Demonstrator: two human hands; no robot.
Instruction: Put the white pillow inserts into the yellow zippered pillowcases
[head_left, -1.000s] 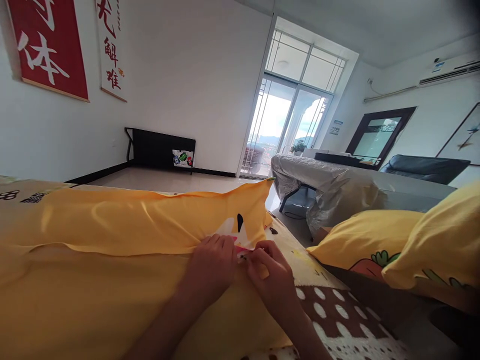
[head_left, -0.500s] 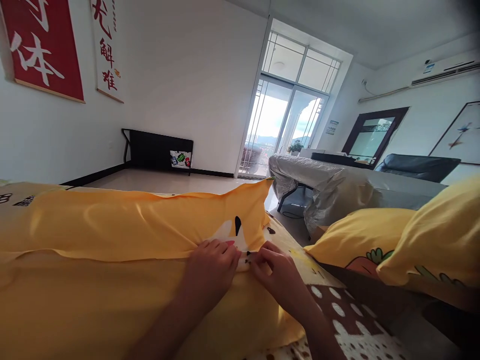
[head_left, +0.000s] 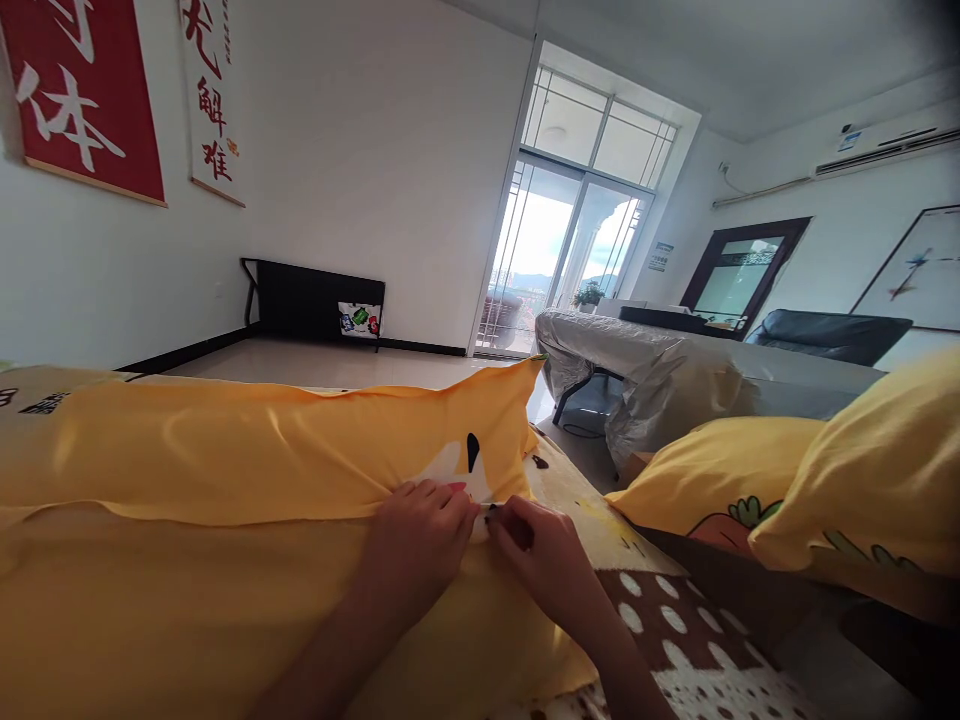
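A long yellow pillow in a yellow pillowcase (head_left: 247,455) with a cartoon animal print lies across a bed in front of me. My left hand (head_left: 426,535) rests on the pillowcase's open edge, fingers curled and pinching the fabric. My right hand (head_left: 536,552) sits right beside it, fingers pinched together on the same edge near the printed corner. What the fingertips hold beyond fabric is too small to make out.
Two more yellow pillows (head_left: 795,480) with a carrot print lie at the right. A brown sheet with white dots (head_left: 675,630) covers the bed. Beyond are a plastic-covered table (head_left: 675,365), a black chair (head_left: 832,335), a low black bench (head_left: 315,305) and balcony doors (head_left: 559,255).
Both hands stayed together on the pillowcase edge and shifted slightly left. The right hand's fingers closed tighter toward the left hand.
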